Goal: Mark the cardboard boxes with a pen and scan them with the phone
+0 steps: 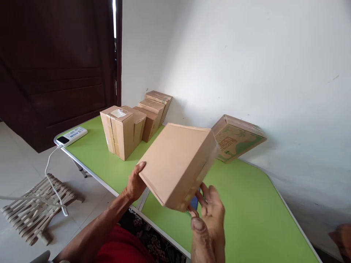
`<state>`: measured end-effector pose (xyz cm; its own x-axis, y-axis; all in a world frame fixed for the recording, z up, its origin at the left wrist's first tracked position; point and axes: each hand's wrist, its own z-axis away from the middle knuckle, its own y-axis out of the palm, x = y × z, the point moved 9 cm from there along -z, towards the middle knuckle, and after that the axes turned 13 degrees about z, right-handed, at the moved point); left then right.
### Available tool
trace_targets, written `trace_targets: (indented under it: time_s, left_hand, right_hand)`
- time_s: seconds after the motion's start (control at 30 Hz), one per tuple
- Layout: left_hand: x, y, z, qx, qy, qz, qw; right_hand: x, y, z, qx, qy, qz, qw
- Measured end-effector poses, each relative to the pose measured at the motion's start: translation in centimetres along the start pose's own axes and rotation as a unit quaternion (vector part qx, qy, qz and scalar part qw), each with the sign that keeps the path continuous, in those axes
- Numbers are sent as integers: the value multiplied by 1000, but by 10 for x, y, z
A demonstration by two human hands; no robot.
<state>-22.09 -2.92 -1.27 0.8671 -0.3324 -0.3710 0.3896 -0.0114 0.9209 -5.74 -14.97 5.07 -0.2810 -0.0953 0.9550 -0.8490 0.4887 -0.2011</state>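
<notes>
A plain brown cardboard box (175, 157) is held tilted above the green table (246, 204). My left hand (135, 182) grips its left corner, thumb on the upper face and the other fingers hidden beneath. Palm up, my right hand (210, 219) is at the box's lower right edge with its fingers apart; the fingertips are at or just under the edge, and whether they touch it I cannot make out. A blue item (194, 203) shows partly behind the box, mostly hidden.
Several cardboard boxes (120, 133) stand in a row at the back left. A printed box (236, 140) leans against the wall behind the held box. A white power bank (72, 136) with a cable lies at the left end. A woven stool (35, 208) is on the floor.
</notes>
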Motion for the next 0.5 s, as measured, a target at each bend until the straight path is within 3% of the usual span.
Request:
trace_targets:
  time_s: [0.1, 0.2, 0.27, 0.3, 0.37, 0.5]
  left_hand:
    - [-35, 11, 16, 32, 144, -172, 974]
    - [-51, 34, 38, 123, 261, -371, 883]
    - [-47, 47, 52, 201, 296, -450, 818]
    - [-44, 50, 57, 229, 297, -463, 803]
    - [-38, 54, 64, 257, 276, -458, 805]
    - [-36, 64, 75, 225, 268, -483, 803]
  right_hand:
    - [-8, 22, -6, 78, 21, -47, 996]
    - [-36, 29, -10, 98, 112, -81, 986]
    - [-56, 24, -12, 83, 157, -115, 977]
    - [-64, 21, -13, 79, 164, -141, 973]
    - [-77, 14, -18, 80, 163, -193, 964]
    - [-106, -4, -23, 63, 191, -227, 953]
